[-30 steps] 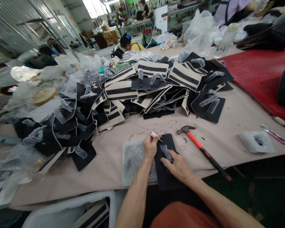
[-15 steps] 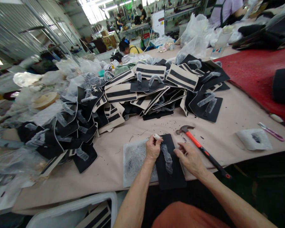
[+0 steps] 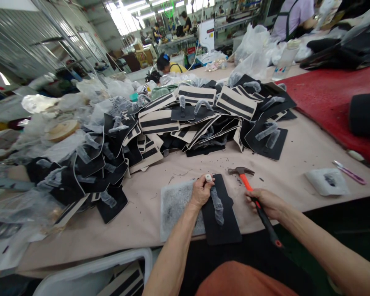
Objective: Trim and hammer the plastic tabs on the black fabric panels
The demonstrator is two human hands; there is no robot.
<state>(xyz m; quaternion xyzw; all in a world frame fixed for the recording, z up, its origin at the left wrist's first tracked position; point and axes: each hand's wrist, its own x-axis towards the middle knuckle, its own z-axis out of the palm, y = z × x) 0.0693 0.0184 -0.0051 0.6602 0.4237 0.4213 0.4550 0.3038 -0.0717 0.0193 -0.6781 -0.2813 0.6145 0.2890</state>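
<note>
A flat black panel (image 3: 227,213) with a plastic-wrapped handle (image 3: 217,203) lies partly over a worn, speckled pale board (image 3: 177,205). At the handle's far end, my left hand (image 3: 201,191) is closed around a small upright tool with a white round top (image 3: 208,177); its lower part is hidden by the fingers. To the right, my right hand (image 3: 263,202) is wrapped round the shaft of a claw hammer (image 3: 246,179) with an orange and black handle. The hammer's head points away from me, near the panel's far right corner.
A large heap of black panels (image 3: 191,113) with wrapped handles spreads across the table behind. On the right are a white packet (image 3: 327,181), a pink-handled cutting tool (image 3: 350,172) and a red sheet (image 3: 327,98). A white bin (image 3: 95,269) stands below the front edge.
My right hand has moved from beside the panel onto the hammer's handle and taken hold of it. The white-topped tool in my left hand now stands more upright.
</note>
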